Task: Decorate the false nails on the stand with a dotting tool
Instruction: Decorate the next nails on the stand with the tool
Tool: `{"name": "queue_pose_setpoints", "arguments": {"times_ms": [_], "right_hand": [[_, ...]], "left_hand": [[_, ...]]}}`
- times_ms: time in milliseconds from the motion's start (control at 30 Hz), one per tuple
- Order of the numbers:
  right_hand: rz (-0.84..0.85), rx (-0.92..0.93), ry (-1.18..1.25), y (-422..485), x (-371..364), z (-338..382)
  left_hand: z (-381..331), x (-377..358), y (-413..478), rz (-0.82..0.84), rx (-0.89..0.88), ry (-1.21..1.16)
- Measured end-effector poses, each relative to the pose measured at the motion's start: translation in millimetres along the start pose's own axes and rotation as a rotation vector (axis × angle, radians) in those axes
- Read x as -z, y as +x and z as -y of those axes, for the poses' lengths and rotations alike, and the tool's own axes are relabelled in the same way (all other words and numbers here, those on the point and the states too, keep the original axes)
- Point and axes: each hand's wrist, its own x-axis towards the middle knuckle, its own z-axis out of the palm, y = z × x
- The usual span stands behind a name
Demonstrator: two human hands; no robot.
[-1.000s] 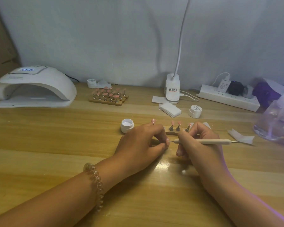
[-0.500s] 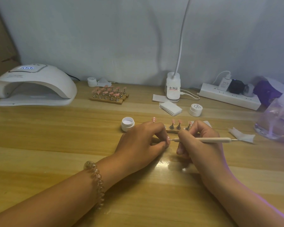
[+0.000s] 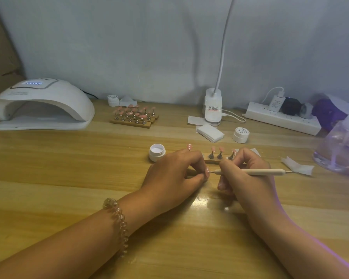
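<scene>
Little has changed: the left hand [image 3: 173, 174] still pinches a nail [image 3: 207, 171] at 6 o'clock of the stand [image 3: 214, 161], the right hand [image 3: 244, 178] grips the tool [image 3: 260, 172], tip pointing 9 o'clock onto it, so dotting seems under way.

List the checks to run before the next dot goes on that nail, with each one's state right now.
1. Nail steady: the left hand pinches the pink false nail at its fingertips. Ok.
2. Tool grip: the right hand holds the dotting tool like a pen. Ok.
3. Tip on target: the tool's tip meets the nail's face. Ok.
4. Paint on the tip: too small to see. Cannot tell.
5. Supply: the open jar stands uncapped, left of the stand. Ok.
</scene>
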Motion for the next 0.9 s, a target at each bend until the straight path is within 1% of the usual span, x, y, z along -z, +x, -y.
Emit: {"name": "queue_pose_setpoints", "arguments": {"times_ms": [533, 700, 800, 900], "right_hand": [[0.006, 0.009, 0.033, -0.5, -0.9, 0.1], [-0.065, 0.002, 0.127, -1.7, 0.6, 2.9], [-0.100, 0.021, 0.142, -1.1, 1.6, 1.4], [-0.075, 0.026, 0.110, -1.3, 0.9, 1.8]], "left_hand": [[1.1, -0.8, 0.4, -0.006, -0.007, -0.001], [1.8, -1.1, 0.6, -0.002, -0.009, 0.002], [2.7, -1.1, 0.4, 0.006, -0.009, -0.008], [3.1, -1.5, 0.5, 0.005, -0.011, -0.011]]}}
